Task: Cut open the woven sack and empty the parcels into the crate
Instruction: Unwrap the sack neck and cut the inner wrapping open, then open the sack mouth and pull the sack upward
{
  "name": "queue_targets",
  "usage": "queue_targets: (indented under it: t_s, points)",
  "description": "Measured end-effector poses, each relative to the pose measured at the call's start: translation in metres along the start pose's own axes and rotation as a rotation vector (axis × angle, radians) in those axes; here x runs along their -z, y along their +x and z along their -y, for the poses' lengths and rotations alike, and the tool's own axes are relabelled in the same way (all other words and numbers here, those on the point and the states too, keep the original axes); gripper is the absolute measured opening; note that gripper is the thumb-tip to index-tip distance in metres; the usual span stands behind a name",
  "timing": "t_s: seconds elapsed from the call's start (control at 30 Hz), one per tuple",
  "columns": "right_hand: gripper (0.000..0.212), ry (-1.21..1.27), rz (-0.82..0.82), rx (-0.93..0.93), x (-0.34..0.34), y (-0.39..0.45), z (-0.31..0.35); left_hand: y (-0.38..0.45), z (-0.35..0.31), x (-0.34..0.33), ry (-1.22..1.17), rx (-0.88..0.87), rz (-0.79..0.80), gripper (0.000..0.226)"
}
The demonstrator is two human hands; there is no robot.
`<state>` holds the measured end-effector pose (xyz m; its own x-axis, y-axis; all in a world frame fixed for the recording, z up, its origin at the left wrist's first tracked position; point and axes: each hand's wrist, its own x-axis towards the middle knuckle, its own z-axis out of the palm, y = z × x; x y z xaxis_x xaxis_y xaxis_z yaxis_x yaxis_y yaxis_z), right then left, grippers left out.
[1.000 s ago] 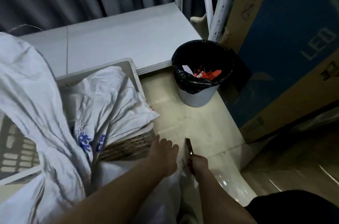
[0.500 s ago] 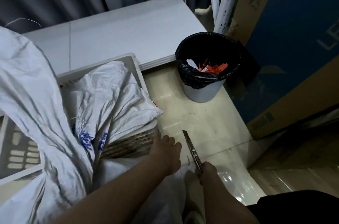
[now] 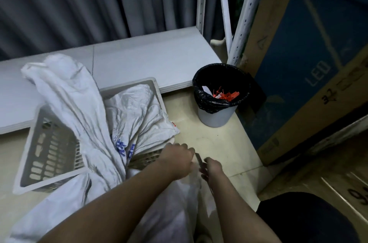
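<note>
Nearest the camera, the woven sack (image 3: 175,209) stood on the floor between the forearms, its gathered top rising to the left hand (image 3: 177,160), whose curled fingers clamped the fabric. Just right of it, the right hand (image 3: 212,168) gripped a slim cutter (image 3: 199,160), its long axis pointing up and away, almost touching the left knuckles. Beyond lay the crate (image 3: 31,163), draped with emptied sacks (image 3: 127,115).

Head view of the person's body. Both forearms are bare to the lower frame edge, with no sleeves, and the left hand (image 3: 177,158) and right hand (image 3: 212,167) wear no gloves. A dark garment (image 3: 306,218) covers the lap at lower right.
</note>
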<state>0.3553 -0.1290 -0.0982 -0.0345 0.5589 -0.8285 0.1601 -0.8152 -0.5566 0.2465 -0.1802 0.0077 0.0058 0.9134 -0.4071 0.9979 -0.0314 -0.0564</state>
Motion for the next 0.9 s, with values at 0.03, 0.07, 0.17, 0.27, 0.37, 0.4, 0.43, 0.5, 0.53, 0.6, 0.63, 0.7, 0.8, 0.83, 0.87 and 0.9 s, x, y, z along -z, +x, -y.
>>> queue_targets:
  t_s: [0.03, 0.07, 0.17, 0.27, 0.37, 0.4, 0.43, 0.5, 0.53, 0.6, 0.63, 0.7, 0.8, 0.83, 0.87, 0.9]
  points:
    - [0.017, -0.067, 0.091, 0.072, -0.006, -0.014, 0.009, -0.007, 0.005, 0.013, -0.026, 0.006, -0.049, 0.04]
    - [0.017, -0.152, 0.143, 0.144, -0.014, -0.027, 0.018, -0.014, 0.009, 0.025, -0.048, 0.015, -0.101, 0.039]
    - [0.025, -0.33, 0.189, 0.421, -0.037, -0.074, 0.038, -0.047, 0.031, 0.063, -0.054, 0.017, -0.315, 0.035]
    - [0.024, -0.402, 0.175, 0.672, -0.065, -0.123, 0.049, -0.088, 0.057, 0.085, -0.033, 0.025, -0.543, 0.041]
    - [0.018, -0.455, 0.222, 0.813, -0.092, -0.183, 0.049, -0.135, 0.081, 0.092, -0.068, 0.107, -0.636, 0.049]
    - [0.009, -0.498, 0.205, 0.848, -0.099, -0.199, 0.046, -0.145, 0.088, 0.09, -0.106, 0.161, -0.64, 0.042]
    - [0.015, -0.562, 0.19, 0.872, -0.106, -0.214, 0.041, -0.158, 0.096, 0.087, -0.162, 0.223, -0.637, 0.037]
    - [0.052, -0.762, 0.178, 0.902, -0.117, -0.239, 0.026, -0.182, 0.111, 0.076, -0.286, 0.357, -0.649, 0.036]
    - [0.071, -0.881, 0.177, 0.915, -0.124, -0.247, 0.014, -0.193, 0.118, 0.068, -0.358, 0.419, -0.649, 0.036]
    - [0.097, -1.098, 0.172, 0.94, -0.136, -0.258, -0.009, -0.212, 0.127, 0.052, -0.523, 0.503, -0.614, 0.037]
    - [0.101, -1.177, 0.16, 0.948, -0.139, -0.26, -0.018, -0.221, 0.131, 0.043, -0.593, 0.524, -0.585, 0.037]
    - [0.095, -1.229, 0.104, 0.966, -0.145, -0.259, -0.03, -0.239, 0.136, 0.027, -0.694, 0.533, -0.538, 0.039]
    - [0.072, -0.978, 0.151, 0.959, -0.146, -0.252, -0.028, -0.258, 0.142, 0.004, -0.746, 0.542, -0.458, 0.044]
    - [0.063, -0.804, 0.223, 0.939, -0.146, -0.25, -0.024, -0.261, 0.145, -0.003, -0.784, 0.561, -0.434, 0.045]
    - [0.055, -0.609, 0.298, 0.9, -0.148, -0.253, -0.019, -0.265, 0.147, -0.008, -0.839, 0.566, -0.429, 0.045]
    - [0.047, -0.423, 0.371, 0.824, -0.149, -0.255, -0.013, -0.268, 0.147, -0.012, -0.913, 0.572, -0.423, 0.044]
